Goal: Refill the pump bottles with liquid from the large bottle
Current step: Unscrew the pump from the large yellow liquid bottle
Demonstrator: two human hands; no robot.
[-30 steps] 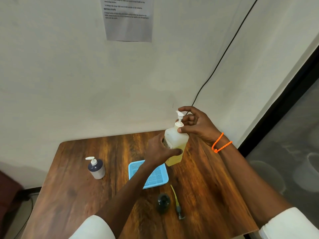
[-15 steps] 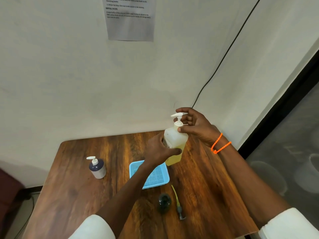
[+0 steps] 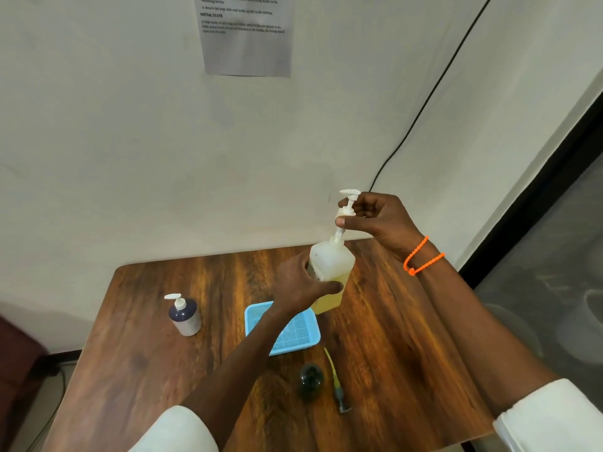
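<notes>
- You have one wooden table (image 3: 130,370) under you; its far edge meets the wall, and its rounded far-left corner shows, with floor dropping away along the left edge.
- One sheet of printed paper (image 3: 247,44) hangs on the wall above, and one black cable (image 3: 424,102) runs down the wall toward the table behind your right hand.
- One blue mesh tray (image 3: 293,337) lies near the table's middle, partly under your left forearm.
- You have two pump bottles. The translucent bottle (image 3: 332,265), with yellow liquid in its lower part, is held tilted above the tray's far right corner.
- Your left hand (image 3: 300,285) grips that bottle's body, fingers and thumb wrapped round it.
- Your right hand (image 3: 378,220) pinches the white pump head (image 3: 349,203), which stands raised clear of the bottle neck on its stem. Two loops of orange cord (image 3: 422,256) circle that wrist.
- The second, small pump bottle (image 3: 186,314), dark on top and pale below, stands upright well to the left of the tray, with bare wood all around it.
- One dark round object (image 3: 310,380) sits nearer you than the tray; what it is you cannot tell.
- One yellow tube (image 3: 334,373) with a metal end lies just beside it, to the right.
</notes>
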